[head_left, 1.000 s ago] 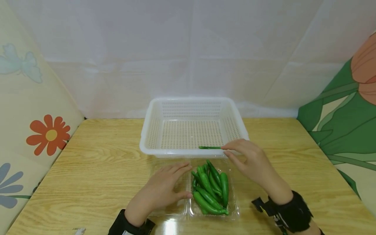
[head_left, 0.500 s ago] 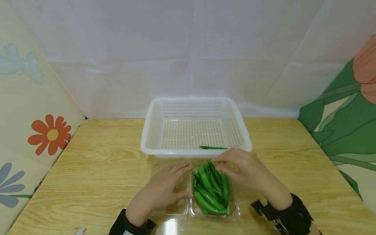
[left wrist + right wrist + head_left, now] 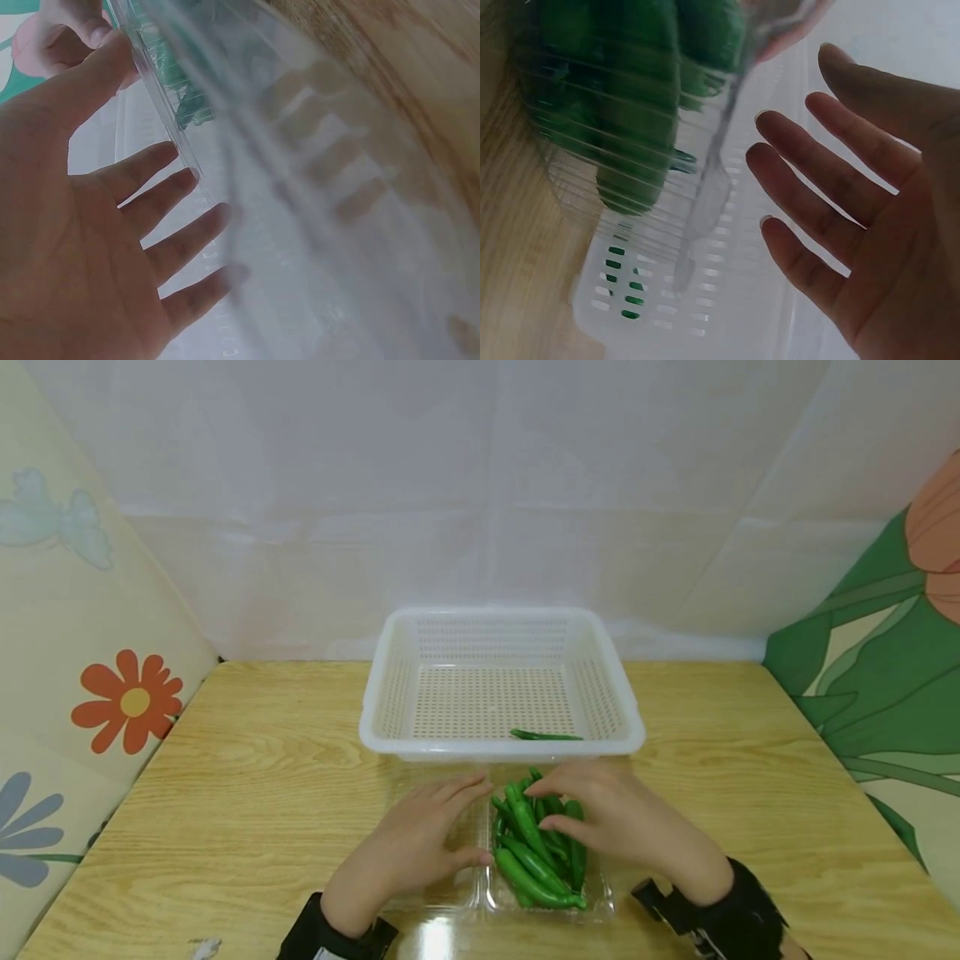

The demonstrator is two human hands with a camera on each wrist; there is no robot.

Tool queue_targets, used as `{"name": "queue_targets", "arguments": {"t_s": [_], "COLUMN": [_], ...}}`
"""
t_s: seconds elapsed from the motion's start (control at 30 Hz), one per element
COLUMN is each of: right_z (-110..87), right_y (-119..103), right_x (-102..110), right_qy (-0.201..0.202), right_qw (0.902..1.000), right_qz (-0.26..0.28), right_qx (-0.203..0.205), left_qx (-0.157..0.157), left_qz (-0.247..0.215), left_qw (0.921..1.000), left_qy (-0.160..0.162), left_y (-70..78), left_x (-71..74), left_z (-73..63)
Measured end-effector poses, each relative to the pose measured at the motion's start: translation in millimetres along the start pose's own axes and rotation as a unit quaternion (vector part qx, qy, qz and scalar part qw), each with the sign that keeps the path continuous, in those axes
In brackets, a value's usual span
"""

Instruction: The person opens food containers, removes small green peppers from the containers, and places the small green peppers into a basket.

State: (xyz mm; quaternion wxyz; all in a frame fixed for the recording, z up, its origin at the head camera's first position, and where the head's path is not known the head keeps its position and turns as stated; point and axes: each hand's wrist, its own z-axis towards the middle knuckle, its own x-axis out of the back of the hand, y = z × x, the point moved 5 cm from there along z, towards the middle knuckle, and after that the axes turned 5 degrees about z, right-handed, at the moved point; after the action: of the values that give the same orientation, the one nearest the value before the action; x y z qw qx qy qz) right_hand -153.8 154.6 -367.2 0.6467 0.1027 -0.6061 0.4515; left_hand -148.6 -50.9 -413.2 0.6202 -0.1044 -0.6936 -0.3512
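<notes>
Several green chili peppers (image 3: 528, 878) lie piled in the right half of a clear plastic clamshell box (image 3: 602, 906). My left hand (image 3: 416, 839) is over the box's left half, its fingers straight and its fingertips right at the middle ridge, close beside the peppers. Over the upper right of the pile is my right hand (image 3: 615, 810), thumb and fingers spread apart with nothing held between them. The right wrist view shows the right hand's fingers (image 3: 810, 180) loosely extended beside the box wall. A single chili pepper (image 3: 546, 737) lies inside the white basket (image 3: 480, 748).
Directly behind the box stands the perforated basket, its front rim close to the box's far edge. A white cloth (image 3: 315, 510) hangs at the back of the wooden table (image 3: 247, 760). Printed panels with flowers border both sides.
My right hand has let go of a chili pepper in the basket and moved back toward me, over the pile in the box. The left hand stays where it was.
</notes>
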Motion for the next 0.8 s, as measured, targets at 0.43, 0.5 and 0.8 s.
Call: {"name": "queue_targets", "arguments": {"t_s": [0.43,0.5,0.8], "right_z": [-1.0,-1.1,-0.8], "right_y": [5.3,5.5,6.7], "right_x": [-13.2,-14.4,-17.3], "right_qy": [-0.043,-0.046,-0.057], "right_qw": [0.9984,0.9981,0.9968], "right_qz": [-0.001,-0.004,-0.013], "right_qx": [-0.038,-0.04,-0.054], "left_qx": [0.001,0.002,-0.001], "left_qz": [0.0,0.0,0.004], "left_qw": [1.0,1.0,1.0], "left_qy": [-0.003,-0.004,-0.002], "left_y": [1.4,1.5,1.1], "left_x": [1.1,1.1,0.7], "left_z": [-0.3,-0.1,-0.2]}}
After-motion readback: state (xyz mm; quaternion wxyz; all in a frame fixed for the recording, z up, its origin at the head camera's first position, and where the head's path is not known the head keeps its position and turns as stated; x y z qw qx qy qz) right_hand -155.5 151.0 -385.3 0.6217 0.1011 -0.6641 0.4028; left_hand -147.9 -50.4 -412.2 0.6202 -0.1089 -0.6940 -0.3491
